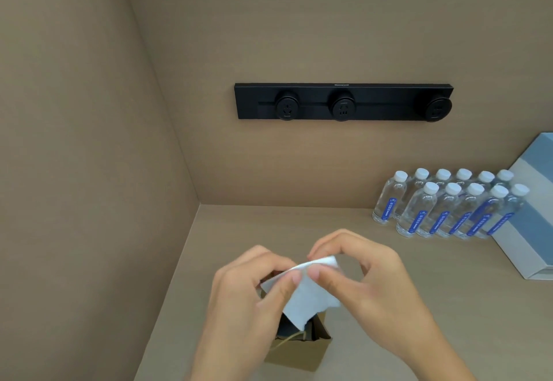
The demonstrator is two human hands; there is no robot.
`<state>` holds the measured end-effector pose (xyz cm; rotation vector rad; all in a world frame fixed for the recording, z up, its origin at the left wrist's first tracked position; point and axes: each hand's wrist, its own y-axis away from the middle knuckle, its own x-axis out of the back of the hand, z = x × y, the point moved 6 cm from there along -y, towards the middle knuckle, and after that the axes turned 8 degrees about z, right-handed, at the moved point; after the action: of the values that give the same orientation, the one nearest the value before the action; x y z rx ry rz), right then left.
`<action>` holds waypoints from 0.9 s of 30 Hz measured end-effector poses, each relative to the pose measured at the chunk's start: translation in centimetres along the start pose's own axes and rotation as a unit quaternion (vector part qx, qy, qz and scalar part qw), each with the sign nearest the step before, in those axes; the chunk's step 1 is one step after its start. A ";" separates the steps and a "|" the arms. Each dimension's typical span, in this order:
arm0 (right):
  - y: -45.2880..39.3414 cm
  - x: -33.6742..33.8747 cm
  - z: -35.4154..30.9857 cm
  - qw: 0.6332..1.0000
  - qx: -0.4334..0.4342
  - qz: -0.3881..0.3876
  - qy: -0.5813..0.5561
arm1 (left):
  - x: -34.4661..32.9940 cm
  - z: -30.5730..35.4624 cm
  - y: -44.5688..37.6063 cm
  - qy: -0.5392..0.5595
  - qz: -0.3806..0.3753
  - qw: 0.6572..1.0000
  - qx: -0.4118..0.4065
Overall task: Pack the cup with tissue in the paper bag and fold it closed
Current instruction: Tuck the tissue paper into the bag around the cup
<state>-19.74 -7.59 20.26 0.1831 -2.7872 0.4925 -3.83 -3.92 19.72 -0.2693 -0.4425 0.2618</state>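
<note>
1. In the head view I see both hands held together above the counter (pixel 374 261), near its front edge and not far from the left wall.
2. The left hand (pixel 251 296) pinches the white tissue (pixel 308 293) between thumb and forefinger; its other fingers are curled in.
3. The right hand (pixel 368 279) pinches the same tissue just beside the left one, the thumb in front and the fingers bent over the upper edge of the sheet.
4. The tissue hangs between the two hands, a little crumpled, and its lower corner points down into the open mouth of the paper bag (pixel 299 353).
5. The paper bag is brown and stands upright on the counter directly below the hands, with its top open.
6. Inside the bag I see a dark shape under the tissue; I cannot tell if it is the cup.
7. At the back right corner of the counter stand two rows of water bottles (pixel 449 204) with white caps, close to the wall.
8. Just right of the bottles lies a blue and grey box (pixel 529 231), touching the right edge of the picture.
9. On the back wall hangs a black socket strip (pixel 344 102) with three round outlets.
</note>
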 end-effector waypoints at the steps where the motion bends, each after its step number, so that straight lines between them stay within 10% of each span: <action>1: -0.2 0.5 0.8 0.998 -0.041 0.013 -0.042 | -0.1 -0.4 -0.1 0.047 0.010 0.998 0.036; 8: 2.6 -4.5 4.8 0.810 -0.250 -0.111 -0.518 | -1.3 -3.5 0.0 0.245 0.049 0.952 0.178; 10: 3.1 -4.7 5.7 0.809 -0.263 -0.058 -0.522 | -1.8 -4.7 0.4 0.240 0.052 0.950 0.193; 13: 3.0 -2.4 7.1 0.905 -0.238 0.051 -0.348 | -1.0 -7.7 1.1 0.165 0.116 0.960 0.195; 15: 3.2 -0.6 7.1 0.978 -0.194 0.064 -0.030 | -0.4 -10.0 1.4 0.024 0.133 0.977 0.163; 18: 3.5 -3.0 7.0 0.944 -0.137 -0.108 0.280 | -2.3 -12.6 1.8 -0.120 0.007 0.981 0.150; 27: 3.9 -5.4 5.1 0.937 -0.089 -0.208 0.268 | -5.0 -15.2 1.5 -0.153 -0.108 0.977 0.107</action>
<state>-16.66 -5.34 12.76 0.5009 -2.1595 0.1482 -1.62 -7.05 4.12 0.0324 -0.7375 0.1364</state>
